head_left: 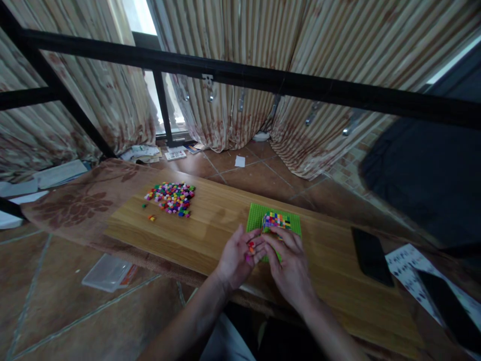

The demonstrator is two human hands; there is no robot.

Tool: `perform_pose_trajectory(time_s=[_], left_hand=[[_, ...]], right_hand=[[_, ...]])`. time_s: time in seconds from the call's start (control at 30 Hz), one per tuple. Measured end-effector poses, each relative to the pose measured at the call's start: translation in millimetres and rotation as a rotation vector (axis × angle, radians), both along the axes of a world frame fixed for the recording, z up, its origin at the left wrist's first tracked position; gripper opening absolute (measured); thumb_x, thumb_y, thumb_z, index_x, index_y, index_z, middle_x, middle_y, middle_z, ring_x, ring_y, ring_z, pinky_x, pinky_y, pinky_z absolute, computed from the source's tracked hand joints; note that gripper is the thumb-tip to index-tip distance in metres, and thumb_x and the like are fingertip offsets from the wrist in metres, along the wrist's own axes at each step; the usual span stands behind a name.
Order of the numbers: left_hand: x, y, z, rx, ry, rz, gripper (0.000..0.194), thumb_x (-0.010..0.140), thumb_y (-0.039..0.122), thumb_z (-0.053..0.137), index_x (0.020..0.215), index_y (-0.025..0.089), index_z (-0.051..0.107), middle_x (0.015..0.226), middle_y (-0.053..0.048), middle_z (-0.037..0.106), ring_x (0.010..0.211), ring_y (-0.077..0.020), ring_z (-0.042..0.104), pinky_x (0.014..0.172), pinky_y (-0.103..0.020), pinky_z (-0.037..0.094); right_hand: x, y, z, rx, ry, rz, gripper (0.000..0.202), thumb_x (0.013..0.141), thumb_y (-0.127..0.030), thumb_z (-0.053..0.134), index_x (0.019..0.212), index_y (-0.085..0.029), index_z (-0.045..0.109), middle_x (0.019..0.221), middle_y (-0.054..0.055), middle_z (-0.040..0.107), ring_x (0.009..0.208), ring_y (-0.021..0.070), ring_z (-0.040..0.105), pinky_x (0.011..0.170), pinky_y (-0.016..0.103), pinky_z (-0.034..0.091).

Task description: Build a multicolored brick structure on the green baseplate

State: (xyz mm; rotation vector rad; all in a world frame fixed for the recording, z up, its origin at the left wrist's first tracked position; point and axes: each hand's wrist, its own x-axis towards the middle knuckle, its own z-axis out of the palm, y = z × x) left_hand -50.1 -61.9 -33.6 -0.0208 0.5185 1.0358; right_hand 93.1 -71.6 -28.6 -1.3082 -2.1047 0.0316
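Observation:
My left hand [240, 256] is turned palm up and cupped, with several small toy bricks [251, 247] in red, orange and pink lying on its fingers. Close beside it, my right hand [288, 260] reaches over the green baseplate [257, 212] with its fingers curled into a pinch. Whatever sits between those fingertips is too small to make out. On the baseplate stands a block of multicoloured bricks [277, 219], its near part covered by my right hand.
A loose pile of bricks [173, 196] lies on the left of the wooden table [218, 220]. A black phone [370, 255] rests at the right, near a printed sheet [408, 263] and another dark device [449, 306]. A clear plastic box [107, 272] is on the floor. A black rail [240, 71] crosses ahead.

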Motion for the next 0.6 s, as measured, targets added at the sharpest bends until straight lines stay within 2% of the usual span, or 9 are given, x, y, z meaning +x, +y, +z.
perform_pose_trajectory(time_s=[0.13,0.3,0.43,0.5,0.6], left_hand=[[1.6,-3.1,5.3,0.089,-0.086,-0.073,0.052,0.096,0.05,0.035,0.105,0.007,0.063,0.091,-0.01,0.066,0.058,-0.0073,0.057,0.051,-0.015,0.045],[4.0,-4.0,3.7,0.148,-0.05,-0.085,0.048,0.097,0.047,0.035,0.106,0.009,0.064,0.089,-0.009,0.066,0.062,-0.0077,0.058,0.057,-0.016,0.046],[6.0,-8.1,-8.3,0.116,0.153,-0.07,0.031,0.092,0.038,0.052,0.093,0.011,0.066,0.079,-0.005,0.063,0.066,-0.0092,0.058,0.064,-0.019,0.047],[6.5,-11.3,-15.1,0.096,0.254,-0.086,0.025,0.083,0.036,0.066,0.084,0.011,0.066,0.074,-0.003,0.062,0.065,-0.0088,0.057,0.06,-0.019,0.044],[7.3,-14.2,-22.1,0.08,0.329,-0.107,0.03,0.069,0.037,0.078,0.077,0.011,0.064,0.065,0.001,0.055,0.056,-0.0054,0.049,0.051,-0.017,0.034]], right_hand=[[-8.8,-2.7,1.7,-0.047,-0.024,0.071,0.025,0.091,-0.021,0.051,0.109,-0.024,0.067,0.124,0.007,0.057,0.116,0.025,0.047,0.1,0.047,0.043],[-8.4,1.2,-0.4,-0.076,0.003,0.103,0.021,0.091,-0.022,0.051,0.101,-0.025,0.069,0.117,0.006,0.061,0.112,0.0241,0.049,0.096,0.046,0.044],[-2.7,0.7,-8.5,-0.119,0.123,0.023,0.022,0.092,-0.026,0.051,0.105,-0.025,0.069,0.117,0.006,0.06,0.111,0.0228,0.051,0.094,0.044,0.046],[-0.6,-1.3,-13.6,-0.145,0.193,-0.024,0.022,0.092,-0.03,0.052,0.105,-0.025,0.069,0.118,0.007,0.06,0.112,0.0225,0.051,0.094,0.043,0.047],[1.7,-5.1,-19.2,-0.176,0.226,-0.048,0.022,0.092,-0.032,0.053,0.105,-0.025,0.07,0.117,0.006,0.061,0.112,0.0221,0.051,0.094,0.043,0.047]])
